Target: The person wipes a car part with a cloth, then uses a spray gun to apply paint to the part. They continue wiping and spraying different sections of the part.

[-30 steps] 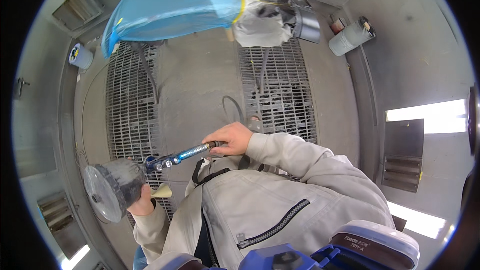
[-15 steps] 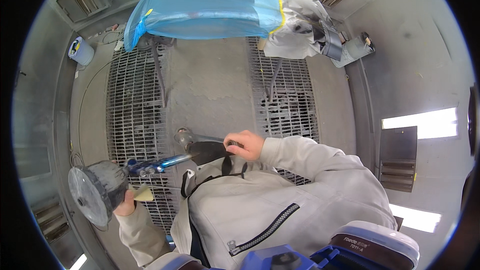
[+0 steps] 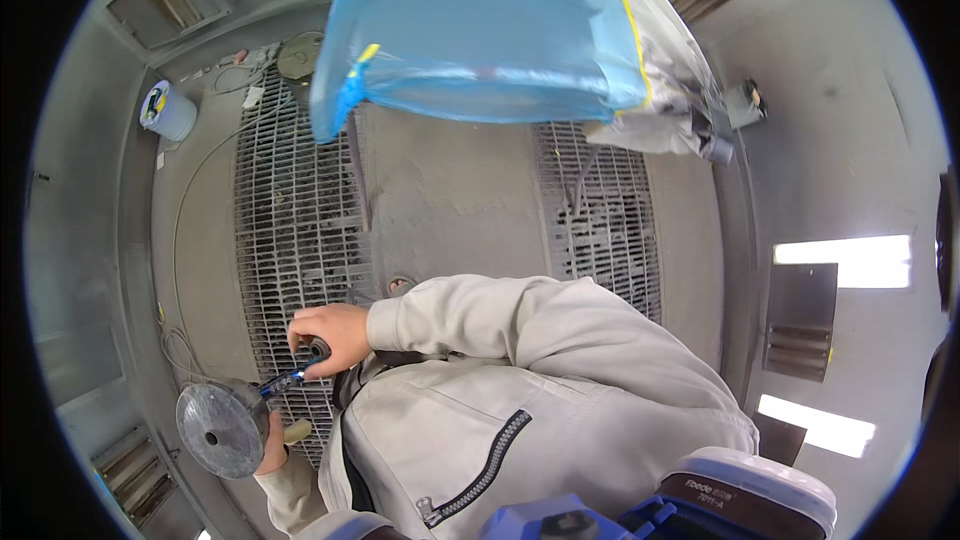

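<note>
At lower left, my left hand [image 3: 272, 448] is closed around the side of a grey, round paint cup [image 3: 222, 430] with a flat lid and a small hole in its middle. The cup sits on a shiny blue spray gun [image 3: 283, 381]. My right hand [image 3: 338, 336] reaches across my body to the gun's other end, its fingers curled around a dark round end piece [image 3: 318, 348]. A pale yellow flat piece [image 3: 297, 431] sticks out beside my left hand; what it belongs to I cannot tell.
Ahead stands a large panel under blue plastic film [image 3: 480, 30], with yellow tape and grey masking sheet [image 3: 665, 50]. Floor grates [image 3: 300, 200] run on both sides. A thin hose [image 3: 178, 240] lies along the left. A white bucket [image 3: 170, 112] stands at far left.
My right hand has moved left and slightly down, from in front of my body to the gun. The cup has shifted right and down. The view has turned, so the covered panel appears further right.
</note>
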